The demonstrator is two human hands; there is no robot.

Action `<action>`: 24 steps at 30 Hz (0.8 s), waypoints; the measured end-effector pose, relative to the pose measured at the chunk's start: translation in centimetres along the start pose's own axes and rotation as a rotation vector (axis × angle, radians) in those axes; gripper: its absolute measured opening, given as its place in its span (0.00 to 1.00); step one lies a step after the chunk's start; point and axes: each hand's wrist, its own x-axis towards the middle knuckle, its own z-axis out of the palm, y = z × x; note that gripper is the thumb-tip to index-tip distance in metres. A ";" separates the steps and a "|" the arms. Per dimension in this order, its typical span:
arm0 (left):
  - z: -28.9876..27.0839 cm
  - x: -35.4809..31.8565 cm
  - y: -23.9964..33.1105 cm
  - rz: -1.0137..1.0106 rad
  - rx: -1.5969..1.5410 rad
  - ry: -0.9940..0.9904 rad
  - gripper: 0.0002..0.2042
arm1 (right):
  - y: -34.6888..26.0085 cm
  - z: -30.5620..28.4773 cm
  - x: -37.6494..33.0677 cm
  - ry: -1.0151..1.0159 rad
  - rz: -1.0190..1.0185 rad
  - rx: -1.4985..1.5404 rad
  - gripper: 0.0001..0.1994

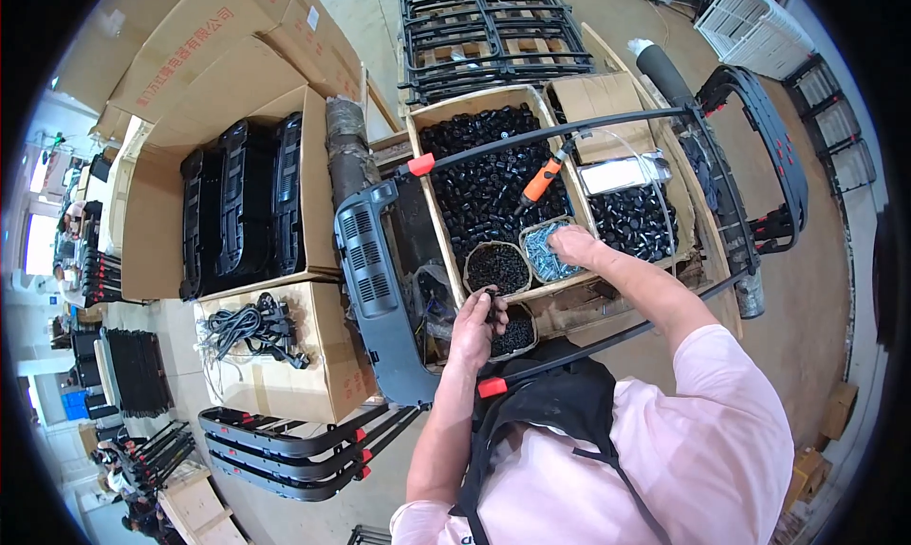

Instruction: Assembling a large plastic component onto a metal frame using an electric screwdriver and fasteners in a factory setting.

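Note:
My left hand (474, 329) is closed, thumb pressed over small black parts that the fingers mostly hide. It hovers by a small tub of little black pieces (513, 334) and another tub of black screws (496, 268). My right hand (575, 249) reaches into a small tub of silver bolts (548, 253), its fingers drawn together and the tips among the bolts; what they pinch is hidden. Just beyond, an orange power screwdriver (544, 182) lies tilted over a wooden bin of black caps (484, 170). A black metal frame (569, 125) with red end pieces rests across the bins.
Left of the bins, a grey vented panel (368, 260) forms one end of the frame. An open carton (308, 194) holds black mouldings; coiled black cables (254, 329) lie on another box. Stacked frames (493, 33) stand at the back. More black caps (634, 224) fill the right bin.

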 end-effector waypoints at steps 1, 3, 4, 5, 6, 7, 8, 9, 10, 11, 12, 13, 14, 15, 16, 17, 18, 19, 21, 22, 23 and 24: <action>-0.4 -0.2 0.0 0.002 0.005 0.000 0.16 | -0.4 -0.6 0.1 -0.021 0.014 -0.001 0.10; -1.0 -0.6 -0.1 0.009 0.008 0.003 0.16 | -1.0 -1.6 0.0 -0.022 0.010 0.020 0.11; -1.0 -0.6 -0.1 -0.002 0.015 -0.009 0.16 | -0.8 -1.6 -0.2 -0.018 0.013 0.016 0.11; -1.0 -0.6 -0.1 -0.013 0.022 -0.021 0.16 | -0.7 -1.6 -0.3 -0.015 0.040 -0.001 0.11; -0.9 -0.5 -0.1 -0.012 0.024 -0.027 0.16 | -0.6 -1.5 -0.4 -0.011 0.067 -0.017 0.12; -1.1 -0.6 -0.1 -0.009 0.033 -0.021 0.16 | -1.2 -2.1 -0.2 0.000 0.084 -0.003 0.12; -1.3 -0.6 -0.2 -0.007 0.042 -0.016 0.16 | -1.8 -2.6 -0.1 0.002 0.077 -0.003 0.12; -1.5 -0.6 -0.3 -0.007 0.047 -0.003 0.16 | -2.3 -3.2 -0.1 0.041 0.111 0.088 0.11; -1.3 -0.6 -0.4 -0.004 0.048 -0.001 0.16 | -3.0 -4.1 -0.5 0.079 0.147 0.178 0.11; -1.2 -0.5 -0.3 -0.004 0.057 -0.001 0.15 | -3.9 -4.8 -0.5 0.154 0.106 0.325 0.10; -1.2 -0.5 -0.2 -0.004 0.066 -0.001 0.15 | -4.8 -5.5 -0.8 0.155 0.097 0.327 0.10; -1.2 -0.5 0.0 -0.003 0.082 -0.015 0.15 | -6.5 -7.3 -1.4 0.180 0.028 0.441 0.10; -1.1 -0.5 0.1 -0.005 0.085 -0.014 0.15 | -8.0 -9.1 -2.3 0.206 -0.030 0.554 0.11; -1.0 -0.5 0.2 -0.008 0.102 -0.022 0.15 | -9.7 -11.2 -3.1 0.177 -0.066 0.586 0.11; -0.7 -0.5 0.4 -0.015 0.122 -0.036 0.15 | -10.7 -12.3 -3.5 0.181 -0.059 0.588 0.11; -0.6 -0.6 0.6 -0.008 0.137 -0.039 0.15 | -11.6 -13.1 -3.7 0.192 -0.128 0.584 0.10; -0.5 -0.7 0.8 -0.011 0.142 -0.041 0.15 | -12.3 -13.5 -3.8 0.202 -0.198 0.578 0.10; -0.6 -0.7 1.0 -0.005 0.150 -0.060 0.15 | -12.8 -13.7 -3.6 0.199 -0.238 0.558 0.09; -0.7 -0.7 1.2 0.002 0.161 -0.078 0.15 | -13.4 -13.5 -3.5 0.187 -0.262 0.554 0.09; -0.6 -0.8 1.3 -0.002 0.177 -0.081 0.14 | -13.8 -13.5 -3.4 0.169 -0.287 0.549 0.09; -0.6 -0.8 1.5 -0.005 0.192 -0.083 0.14 | -14.0 -13.9 -3.6 0.168 -0.293 0.535 0.09; -0.6 -1.0 1.6 -0.002 0.192 -0.081 0.14 | -14.1 -14.0 -3.5 0.168 -0.297 0.535 0.09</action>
